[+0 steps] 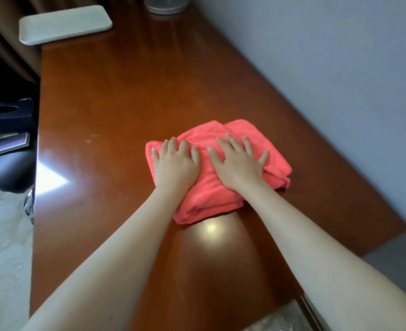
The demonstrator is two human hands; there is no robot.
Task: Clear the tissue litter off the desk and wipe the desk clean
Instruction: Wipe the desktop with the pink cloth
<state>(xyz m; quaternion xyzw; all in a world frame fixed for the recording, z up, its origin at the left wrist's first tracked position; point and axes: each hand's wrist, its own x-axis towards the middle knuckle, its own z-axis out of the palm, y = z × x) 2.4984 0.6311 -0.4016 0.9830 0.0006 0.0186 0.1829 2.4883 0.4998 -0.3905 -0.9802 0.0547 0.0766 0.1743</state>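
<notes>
Brown bench (130, 96) stretching away ahead of the fingers, wall to their right. Folded pink cloth (257, 139) lying flat on the bench, pressed under left hand (175, 163) and right hand (239, 166) side by side, fingers (231, 145) straight and spread, gripping nothing. White tray (64, 23) well beyond, at the far left corner.

Operator body, head view.
Left hand (176, 163) and right hand (239, 163): bare, no rings, no watch; forearms unsleeved; short unpainted nails.
</notes>
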